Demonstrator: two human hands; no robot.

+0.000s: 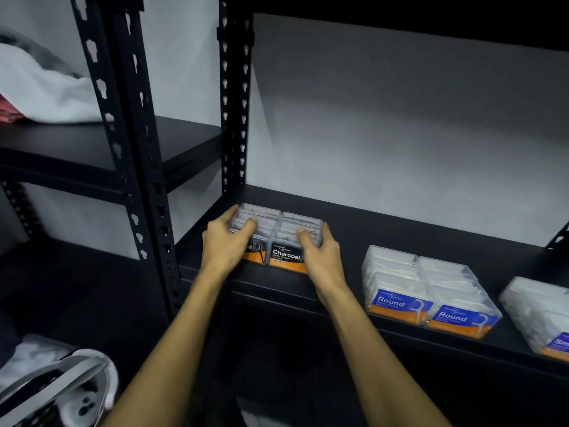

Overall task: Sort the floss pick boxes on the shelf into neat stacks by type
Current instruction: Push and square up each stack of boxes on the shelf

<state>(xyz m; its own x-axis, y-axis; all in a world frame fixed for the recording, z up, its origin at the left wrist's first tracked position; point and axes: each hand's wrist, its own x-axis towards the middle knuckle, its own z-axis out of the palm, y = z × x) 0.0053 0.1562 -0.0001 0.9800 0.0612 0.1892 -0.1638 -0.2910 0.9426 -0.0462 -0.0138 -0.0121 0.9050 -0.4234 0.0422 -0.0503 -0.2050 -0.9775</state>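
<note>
Both hands are on the Charcoal boxes (284, 241), a double row of clear cases with black and orange labels standing at the left end of the shelf (400, 238), just right of the black upright post (144, 167).

The left hand (228, 241) clasps the left row: its thumb lies over the tops of the cases, and the other fingers curl round the far left side, spread a little apart. The right hand (317, 246) clasps the right row the same way, thumb bent across the tops near the front case, fingers wrapped round the right side. The two hands press the rows between them, and the rows touch along the middle. The front label of the right row reads "Charcoal"; the left hand partly covers the left row's label.

Well apart to the right, the Round boxes (428, 288) stand in two rows with blue and orange labels. Further right, at the frame edge, a third group (542, 315) with a blue label is cut off, its name unreadable.

On the neighbouring rack's shelf to the left lies a white cloth (46, 87).
</note>
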